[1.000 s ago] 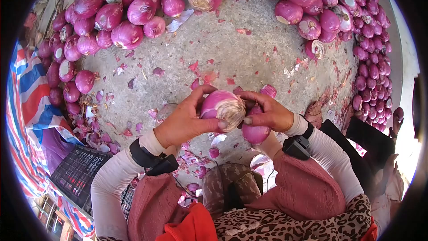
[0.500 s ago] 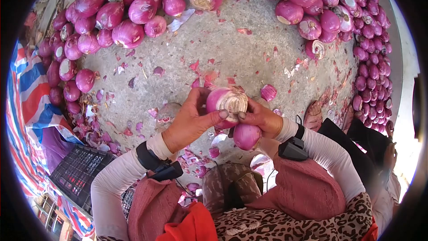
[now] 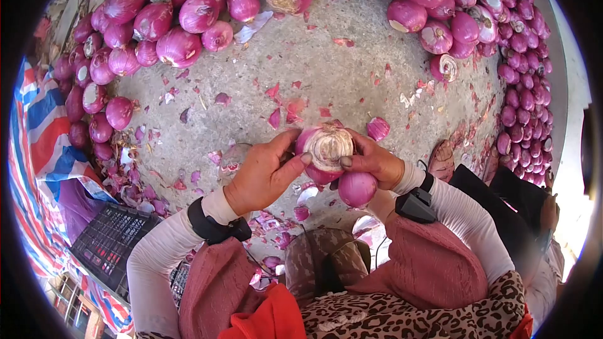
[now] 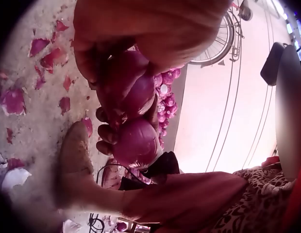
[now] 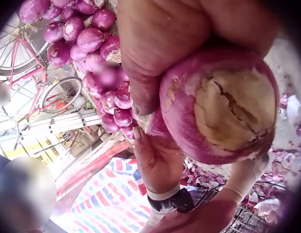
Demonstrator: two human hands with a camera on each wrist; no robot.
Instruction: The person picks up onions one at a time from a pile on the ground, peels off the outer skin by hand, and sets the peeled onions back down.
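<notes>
Between the two hands, in the head view, is a large red onion (image 3: 328, 149) whose pale, ringed end faces up. My left hand (image 3: 260, 176) grips its left side, thumb on the near side and fingers behind. A smaller red onion (image 3: 357, 189) sits in my right hand (image 3: 377, 164), whose thumb lies at the edge of the large onion. The right wrist view shows the smaller onion (image 5: 218, 107) close up, with a cracked tan patch. In the left wrist view the large onion (image 4: 124, 85) is partly hidden by the left hand, with right fingertips below it.
Heaped onions (image 3: 179, 47) line the far side and left of the concrete floor (image 3: 251, 94), and more onions (image 3: 524, 103) run down the right. Skin scraps and a small purple piece (image 3: 378, 129) lie about. A black crate (image 3: 113, 248) and striped sheet (image 3: 47, 150) are at left.
The large onion has turned so its pale end faces up more, and has shifted slightly right. The smaller onion swung left and down, then partly back right, still in the right hand.
</notes>
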